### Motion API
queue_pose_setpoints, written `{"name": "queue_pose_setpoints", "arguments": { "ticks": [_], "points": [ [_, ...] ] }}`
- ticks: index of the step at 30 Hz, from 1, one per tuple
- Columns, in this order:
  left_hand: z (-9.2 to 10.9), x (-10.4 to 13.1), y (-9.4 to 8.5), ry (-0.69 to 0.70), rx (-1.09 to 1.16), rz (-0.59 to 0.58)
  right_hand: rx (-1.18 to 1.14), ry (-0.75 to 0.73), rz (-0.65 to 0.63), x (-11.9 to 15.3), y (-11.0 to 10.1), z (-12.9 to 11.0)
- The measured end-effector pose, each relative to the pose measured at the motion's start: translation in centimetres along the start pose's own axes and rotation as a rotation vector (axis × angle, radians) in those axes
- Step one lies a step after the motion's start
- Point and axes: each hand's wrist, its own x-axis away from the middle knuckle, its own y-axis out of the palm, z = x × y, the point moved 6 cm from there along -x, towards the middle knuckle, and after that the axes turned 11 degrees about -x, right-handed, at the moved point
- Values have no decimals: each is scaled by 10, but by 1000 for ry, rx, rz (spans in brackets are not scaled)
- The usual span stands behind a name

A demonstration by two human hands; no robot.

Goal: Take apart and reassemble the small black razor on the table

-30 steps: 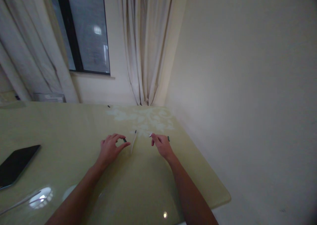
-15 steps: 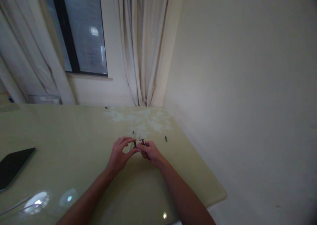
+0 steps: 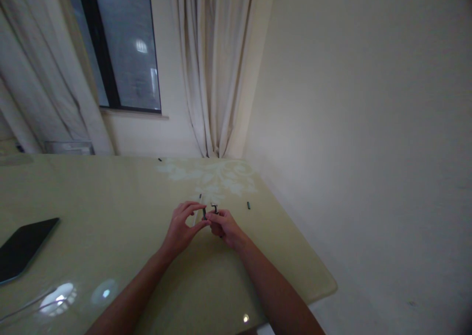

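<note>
My left hand pinches a small dark green strip-like piece upright between its thumb and fingertips. Close against it on the right, my right hand is closed around a small black-and-silver item; its bent metallic end sticks up above the fingers and the rest is hidden. The fingertips of both hands meet or nearly meet. Behind the left fingers lies a thin white pen-like stick with a dark tip, partly covered. Another short dark green piece rests on the table to the right.
The glossy pale table has a rounded right corner near the wall. A flat dark tablet-like slab lies at the left, with a pale cable in front. A tiny dark piece is near the back edge, below curtains.
The bent end of the item in my right hand now stands slightly higher and more upright. Both hands keep their grips; the whole view has shifted a little.
</note>
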Motion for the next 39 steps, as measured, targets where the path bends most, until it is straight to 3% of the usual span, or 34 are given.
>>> {"name": "queue_pose_setpoints", "arguments": {
  "ticks": [16, 22, 25, 27, 29, 33, 39],
  "points": [
    [-3, 2, 2, 68, -17, 38, 97, -26, 48, -1, -5, -3],
    [-8, 1, 2, 22, -4, 28, 511, -306, 358, -1, -35, -39],
    [-8, 0, 2, 4, 16, 24, 372, -277, 584, 4, -64, -47],
    [-9, 0, 4, -9, 34, 18, 265, -234, 644, 7, -74, -46],
    [-10, 0, 5, -21, 53, 9, 237, -149, 534, 5, -69, -41],
    [-10, 2, 8, -51, 113, -7, 194, -62, 199, 2, -31, -26],
    [-8, 2, 11, -113, 194, -33, 131, -61, 86, 6, -3, -18]
  ]
}}
